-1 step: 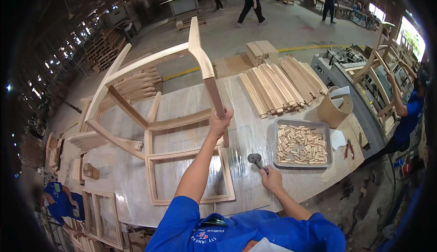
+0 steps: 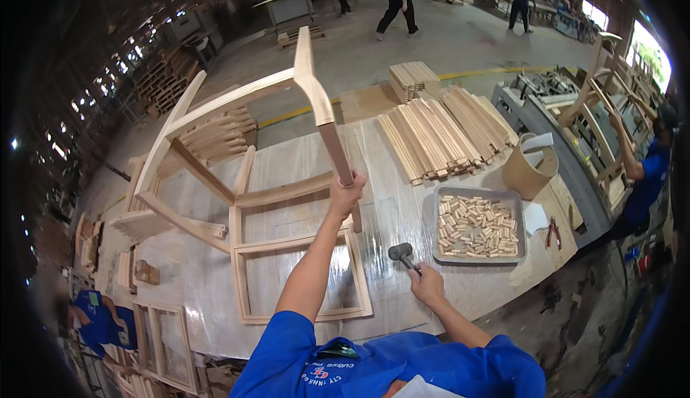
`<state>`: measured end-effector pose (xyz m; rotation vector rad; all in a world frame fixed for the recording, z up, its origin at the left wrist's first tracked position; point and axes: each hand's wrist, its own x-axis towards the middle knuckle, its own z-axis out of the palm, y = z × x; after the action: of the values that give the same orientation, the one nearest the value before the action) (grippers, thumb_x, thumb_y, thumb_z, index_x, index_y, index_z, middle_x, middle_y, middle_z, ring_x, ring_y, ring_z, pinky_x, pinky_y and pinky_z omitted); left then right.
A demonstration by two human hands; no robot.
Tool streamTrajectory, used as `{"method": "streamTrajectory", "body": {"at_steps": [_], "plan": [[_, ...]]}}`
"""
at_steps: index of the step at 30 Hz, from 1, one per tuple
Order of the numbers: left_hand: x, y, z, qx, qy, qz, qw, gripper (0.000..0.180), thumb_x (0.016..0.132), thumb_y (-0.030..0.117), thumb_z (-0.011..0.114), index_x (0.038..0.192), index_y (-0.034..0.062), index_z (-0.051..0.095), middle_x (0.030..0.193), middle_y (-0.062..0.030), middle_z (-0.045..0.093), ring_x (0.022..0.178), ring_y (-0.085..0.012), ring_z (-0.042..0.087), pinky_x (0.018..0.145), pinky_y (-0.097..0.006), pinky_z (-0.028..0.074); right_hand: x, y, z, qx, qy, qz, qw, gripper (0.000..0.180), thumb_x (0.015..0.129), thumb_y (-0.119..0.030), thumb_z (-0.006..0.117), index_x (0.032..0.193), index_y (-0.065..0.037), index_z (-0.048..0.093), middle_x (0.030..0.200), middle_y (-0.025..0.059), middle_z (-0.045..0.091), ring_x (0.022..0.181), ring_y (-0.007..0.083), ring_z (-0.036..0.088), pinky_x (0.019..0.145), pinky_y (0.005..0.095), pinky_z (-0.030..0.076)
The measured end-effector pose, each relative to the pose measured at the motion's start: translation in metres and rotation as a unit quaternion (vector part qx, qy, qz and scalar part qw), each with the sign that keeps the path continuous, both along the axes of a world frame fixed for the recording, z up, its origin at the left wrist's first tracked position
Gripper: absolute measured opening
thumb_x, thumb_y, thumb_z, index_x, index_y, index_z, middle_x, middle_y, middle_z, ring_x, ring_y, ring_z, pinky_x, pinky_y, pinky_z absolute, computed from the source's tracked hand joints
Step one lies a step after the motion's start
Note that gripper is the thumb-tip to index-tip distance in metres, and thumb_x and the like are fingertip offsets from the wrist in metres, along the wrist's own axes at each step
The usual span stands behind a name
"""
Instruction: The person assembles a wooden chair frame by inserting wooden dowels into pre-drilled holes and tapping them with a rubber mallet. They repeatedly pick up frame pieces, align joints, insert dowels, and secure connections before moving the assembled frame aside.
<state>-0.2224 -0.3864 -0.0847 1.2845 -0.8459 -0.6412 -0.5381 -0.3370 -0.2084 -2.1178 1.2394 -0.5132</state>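
Note:
A pale wooden chair frame (image 2: 215, 99) stands on the worktable, its joined parts rising at the left. My left hand (image 2: 348, 194) is wrapped round the lower end of its right-hand upright. In my right hand (image 2: 428, 285) is a mallet (image 2: 400, 252) with a dark grey head, held above the table to the right of the frame. The mallet head is apart from the wood. Below the upright, a rectangular wooden panel frame (image 2: 302, 317) meets the rest of the chair frame. A grey plastic tray (image 2: 478, 260) of short wooden dowels (image 2: 471, 229) sits right of the mallet.
Stacked wooden slats (image 2: 431, 139) lie behind the tray, next to a cardboard tube (image 2: 530, 171). Red-handled pliers (image 2: 552, 234) rest near the table's right edge. More shaped wood pieces (image 2: 223, 135) are piled at the far left. Co-workers stand at both sides; others walk behind.
The mallet and my right hand have shifted slightly to the left. The upright's top has tilted a little left with my left hand still round it.

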Motion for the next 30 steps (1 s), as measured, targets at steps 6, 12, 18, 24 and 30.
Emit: {"method": "streamTrajectory", "body": {"at_steps": [6, 12, 18, 24, 30], "plan": [[0.001, 0.002, 0.004, 0.000, -0.004, -0.062, 0.998, 0.019, 0.098, 0.025, 0.074, 0.099, 0.0121, 0.060, 0.080, 0.0045, 0.056, 0.064, -0.0077, 0.055, 0.056, -0.026, 0.046, 0.004, 0.015, -0.041, 0.031, 0.077, -0.029, 0.996, 0.023, 0.093, -0.017, 0.067, 0.114, -0.008, 0.067, 0.108, 0.0193, 0.065, 0.098, 0.0403, 0.067, 0.081, 0.0522, 0.054], [0.013, 0.009, 0.022, 0.102, -0.134, -0.117, 0.979, 0.034, 0.094, 0.030, 0.078, 0.109, 0.0043, 0.061, 0.087, -0.0037, 0.062, 0.076, -0.0146, 0.065, 0.071, -0.031, 0.055, -0.023, 0.038, -0.025, -0.044, 0.126, -0.035, 0.990, 0.023, 0.091, -0.017, 0.070, 0.113, -0.010, 0.067, 0.105, 0.0150, 0.064, 0.103, 0.0355, 0.063, 0.088, 0.0504, 0.051], [0.112, 0.081, 0.111, 0.203, -0.581, -0.165, 0.771, 0.052, 0.086, 0.037, 0.082, 0.117, -0.0021, 0.068, 0.104, -0.0147, 0.073, 0.092, -0.0227, 0.070, 0.082, -0.035, 0.056, -0.038, 0.139, -0.010, 0.172, 0.055, -0.111, 0.977, 0.025, 0.092, -0.030, 0.069, 0.105, -0.009, 0.072, 0.102, 0.0181, 0.070, 0.100, 0.0370, 0.069, 0.084, 0.0515, 0.053], [0.188, 0.106, 0.219, 0.066, -0.619, 0.115, 0.774, 0.054, 0.086, 0.040, 0.083, 0.122, 0.0033, 0.069, 0.110, -0.0182, 0.072, 0.097, -0.0294, 0.070, 0.083, -0.043, 0.057, -0.002, 0.254, -0.093, 0.382, 0.043, 0.028, 0.923, 0.061, 0.094, -0.060, 0.064, 0.089, 0.000, 0.077, 0.095, 0.0229, 0.075, 0.087, 0.0381, 0.072, 0.078, 0.0494, 0.054], [0.234, 0.094, 0.262, -0.027, -0.872, 0.137, 0.470, 0.063, 0.082, 0.057, 0.081, 0.110, 0.0018, 0.074, 0.096, -0.0168, 0.075, 0.075, -0.0386, 0.071, 0.070, -0.046, 0.060, 0.030, 0.257, -0.080, 0.448, 0.037, 0.022, 0.893, 0.079, 0.094, -0.071, 0.058, 0.081, 0.006, 0.076, 0.088, 0.0242, 0.074, 0.090, 0.0376, 0.071, 0.078, 0.0505, 0.052]]}}
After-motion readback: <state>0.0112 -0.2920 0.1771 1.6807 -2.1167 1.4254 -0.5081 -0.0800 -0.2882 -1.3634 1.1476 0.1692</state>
